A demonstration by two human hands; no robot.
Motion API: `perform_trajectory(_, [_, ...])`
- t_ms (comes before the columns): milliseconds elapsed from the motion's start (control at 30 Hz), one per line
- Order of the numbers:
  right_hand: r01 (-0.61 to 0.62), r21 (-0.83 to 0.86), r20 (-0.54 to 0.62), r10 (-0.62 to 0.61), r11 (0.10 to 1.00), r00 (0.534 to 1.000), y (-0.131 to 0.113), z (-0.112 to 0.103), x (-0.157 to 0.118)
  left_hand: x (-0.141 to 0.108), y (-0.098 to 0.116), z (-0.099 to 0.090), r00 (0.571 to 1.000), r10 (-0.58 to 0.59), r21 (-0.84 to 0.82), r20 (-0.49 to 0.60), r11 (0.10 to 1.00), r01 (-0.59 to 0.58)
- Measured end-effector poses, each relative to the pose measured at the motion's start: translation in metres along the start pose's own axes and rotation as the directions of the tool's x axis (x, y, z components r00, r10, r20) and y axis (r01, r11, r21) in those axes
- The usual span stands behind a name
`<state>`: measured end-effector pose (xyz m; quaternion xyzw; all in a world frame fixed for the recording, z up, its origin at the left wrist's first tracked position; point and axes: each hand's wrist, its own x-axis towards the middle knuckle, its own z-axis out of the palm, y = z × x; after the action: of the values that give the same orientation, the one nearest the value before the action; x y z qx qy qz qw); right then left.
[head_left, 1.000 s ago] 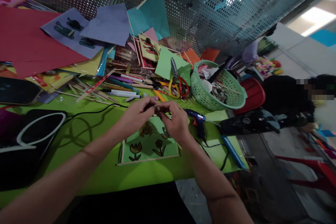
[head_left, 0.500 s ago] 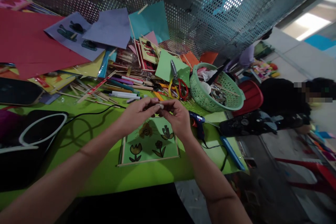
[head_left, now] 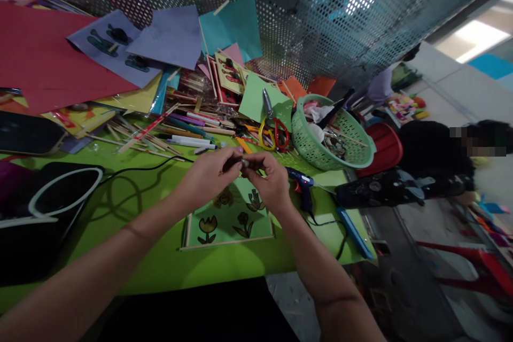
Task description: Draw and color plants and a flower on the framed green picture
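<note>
Above the top edge of a green card (head_left: pixel 228 224), my left hand (head_left: pixel 212 173) and my right hand (head_left: pixel 268 179) meet with fingers pinched together. Whatever lies between the fingertips is too small and hidden to name. Several flower drawings show on the card, and light wooden sticks run along its edges. A blue glue gun (head_left: pixel 304 187) lies just right of my right hand. Beyond the hands are scissors with red and yellow handles (head_left: pixel 273 131).
A green basket (head_left: pixel 332 160) holding scraps stands at the right of the table (head_left: pixel 160 256). Pens (head_left: pixel 188 141), sticks and coloured papers (head_left: pixel 48 59) spread along the back. A black tray (head_left: pixel 36 246) is at the left. A person in black (head_left: pixel 433 149) is at the far right.
My left hand has turned slightly, its fingers more curled against those of my right hand. The view has shifted a little.
</note>
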<state>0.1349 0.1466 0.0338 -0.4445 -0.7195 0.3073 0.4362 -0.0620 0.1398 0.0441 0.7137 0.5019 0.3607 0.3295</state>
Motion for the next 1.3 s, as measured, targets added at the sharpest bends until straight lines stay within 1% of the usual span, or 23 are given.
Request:
perform_trajectory(100, [-0.021, 0.013, 0.008, 0.021, 1.000, 1.000, -0.001, 0.001, 0.000, -0.001, 0.001, 0.000, 1.000, -0.002, 0.030, -0.001, 1.000, 0.002])
perform_trajectory(200, [-0.040, 0.058, 0.015, 0.039, 0.998, 0.999, -0.001, 0.001, 0.000, 0.000, 0.001, 0.001, 1.000, -0.006, 0.024, -0.003, 1.000, 0.006])
perform_trajectory(267, [-0.049, 0.106, 0.014, 0.048, 0.993, 0.999, 0.000, 0.001, 0.001, 0.001, 0.001, 0.001, 1.000, -0.018, -0.029, 0.006, 0.999, 0.018])
perform_trajectory(333, [-0.045, 0.128, 0.008, 0.044, 0.991, 0.999, 0.002, 0.001, 0.002, 0.003, 0.000, 0.000, 0.999, -0.028, -0.129, 0.035, 0.991, 0.032])
perform_trajectory(433, [0.019, 0.070, -0.011, -0.018, 0.997, 1.000, 0.003, 0.001, 0.002, 0.006, -0.002, -0.003, 0.996, -0.031, -0.256, 0.088, 0.965, 0.053])
perform_trajectory(533, [0.121, -0.041, -0.022, -0.122, 0.992, 0.992, 0.003, 0.001, 0.000, 0.007, -0.004, -0.004, 0.995, -0.028, -0.284, 0.091, 0.957, 0.053])
perform_trajectory(600, [0.168, -0.110, -0.016, -0.171, 0.980, 0.985, 0.002, 0.000, -0.001, 0.007, -0.004, -0.002, 0.996, -0.025, -0.285, 0.080, 0.957, 0.047])
perform_trajectory(667, [0.181, -0.153, -0.003, -0.183, 0.972, 0.983, 0.002, 0.000, -0.002, 0.007, -0.004, 0.002, 0.998, -0.023, -0.273, 0.065, 0.961, 0.040])
perform_trajectory(733, [0.191, -0.173, 0.009, -0.192, 0.966, 0.981, 0.004, 0.000, -0.002, 0.006, -0.004, 0.005, 0.999, -0.023, -0.239, 0.028, 0.971, 0.029])
perform_trajectory(800, [0.191, -0.176, 0.016, -0.191, 0.966, 0.982, 0.006, 0.000, -0.002, 0.005, -0.003, 0.008, 0.999, -0.036, -0.184, -0.010, 0.982, 0.034])
perform_trajectory(933, [0.193, -0.150, 0.046, -0.188, 0.970, 0.981, 0.008, -0.001, -0.002, 0.003, -0.001, 0.009, 0.998, -0.063, -0.087, -0.031, 0.994, 0.060])
perform_trajectory(1067, [0.161, -0.150, 0.045, -0.156, 0.976, 0.987, 0.008, -0.002, -0.001, 0.003, -0.004, 0.010, 0.997, -0.067, -0.080, -0.049, 0.995, 0.063])
perform_trajectory(1133, [0.154, -0.142, 0.023, -0.152, 0.978, 0.988, 0.008, -0.002, 0.000, 0.005, -0.006, 0.009, 0.998, -0.045, -0.139, -0.031, 0.989, 0.040])
perform_trajectory(1167, [0.156, -0.140, 0.010, -0.156, 0.978, 0.988, 0.007, -0.002, 0.000, 0.006, -0.007, 0.008, 1.000, -0.027, -0.191, -0.006, 0.981, 0.025])
perform_trajectory(1233, [0.169, -0.146, -0.011, -0.172, 0.975, 0.985, 0.006, -0.003, 0.000, 0.008, -0.008, 0.007, 0.998, 0.019, -0.320, 0.057, 0.947, 0.000])
perform_trajectory(1300, [0.177, -0.168, -0.026, -0.183, 0.970, 0.983, 0.005, -0.003, 0.000, 0.010, -0.010, 0.006, 0.994, 0.051, -0.413, 0.092, 0.911, -0.008])
